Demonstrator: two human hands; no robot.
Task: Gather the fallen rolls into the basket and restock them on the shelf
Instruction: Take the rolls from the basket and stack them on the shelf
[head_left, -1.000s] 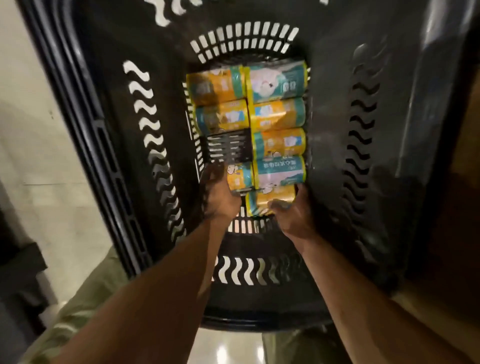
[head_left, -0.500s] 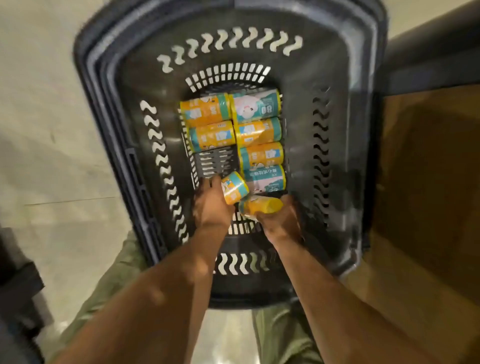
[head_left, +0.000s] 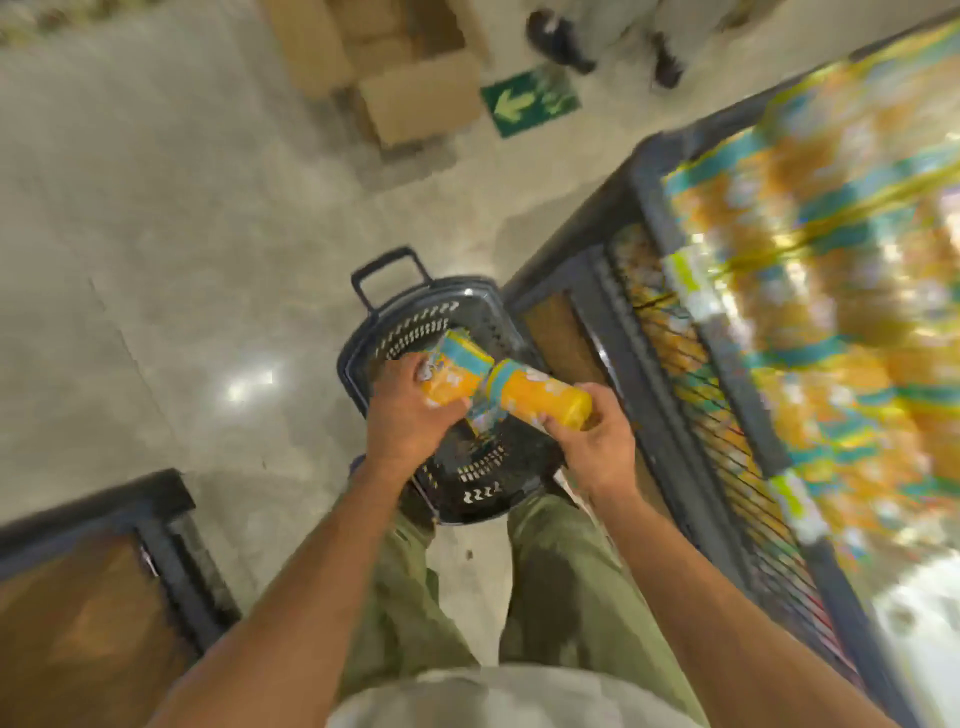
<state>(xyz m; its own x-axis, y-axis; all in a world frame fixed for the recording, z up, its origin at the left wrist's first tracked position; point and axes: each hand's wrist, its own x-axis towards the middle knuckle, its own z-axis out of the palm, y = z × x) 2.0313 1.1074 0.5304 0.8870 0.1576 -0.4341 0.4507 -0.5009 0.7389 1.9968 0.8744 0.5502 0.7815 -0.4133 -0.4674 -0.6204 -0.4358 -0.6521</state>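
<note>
Your left grip (head_left: 410, 421) is wrapped around one orange roll with a teal band (head_left: 454, 376), and your right grip (head_left: 597, 447) is curled under the end of a second orange roll (head_left: 545, 400). The two rolls meet nearly end to end in the air, over the black basket (head_left: 349, 374) standing on the floor between your feet and the shelf.

By the look of it, you are in the restocking part of the job: a roll in each grip, raised clear of the basket, with the shelf (head_left: 641, 176) just beside you on your right. The next move calls for turning right and setting both rolls down among the stock there. The view of that shelf is badly blurred, so find a gap with your eyes before you let go. Lay them the same way as their neighbours, or they may roll off the edge again.

The basket is mostly hidden behind your grips and the rolls. A scrap of teal and yellow wrapping shows between your wrists, likely more rolls lying inside, but you cannot count them from here. The shelf holds many orange, teal and yellow packs in rows on at least two levels, the lower one behind a wire front.
</note>
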